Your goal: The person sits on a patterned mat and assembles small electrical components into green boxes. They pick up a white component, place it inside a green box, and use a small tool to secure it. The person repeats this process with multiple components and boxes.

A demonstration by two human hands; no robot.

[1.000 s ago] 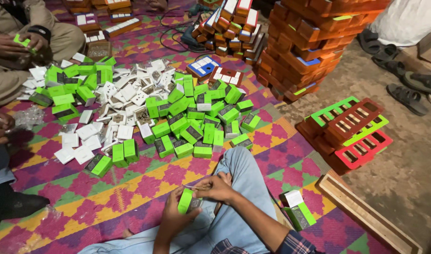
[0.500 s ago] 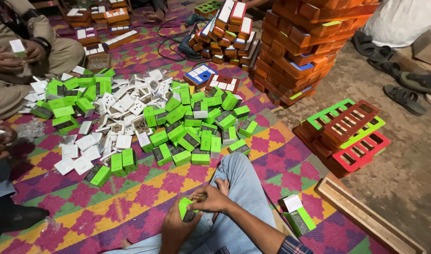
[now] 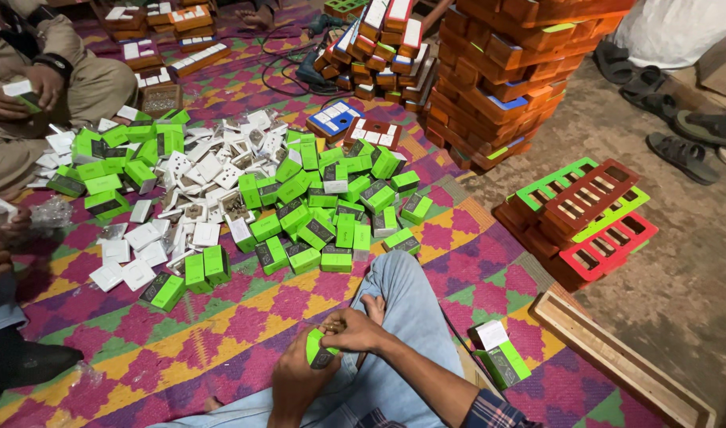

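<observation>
Small green cardboard box (image 3: pixel 319 349): gripped betw. left hand (image 3: pixel 301 379) and right hand (image 3: pixel 355 331), over jeans-clad lap (image 3: pixel 403 301). Beyond: pile of identical green boxes (image 3: pixel 323 214) w/ white plastic switch plates (image 3: pixel 196 182) on woven multicolour mat (image 3: pixel 244 317). Farthest: stacked orange boxes (image 3: pixel 521 71).

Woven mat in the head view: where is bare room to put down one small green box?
Bare mat lies between the box pile and the left hand. Another patch lies between the knee and the open box. The pile itself is crowded.
</observation>
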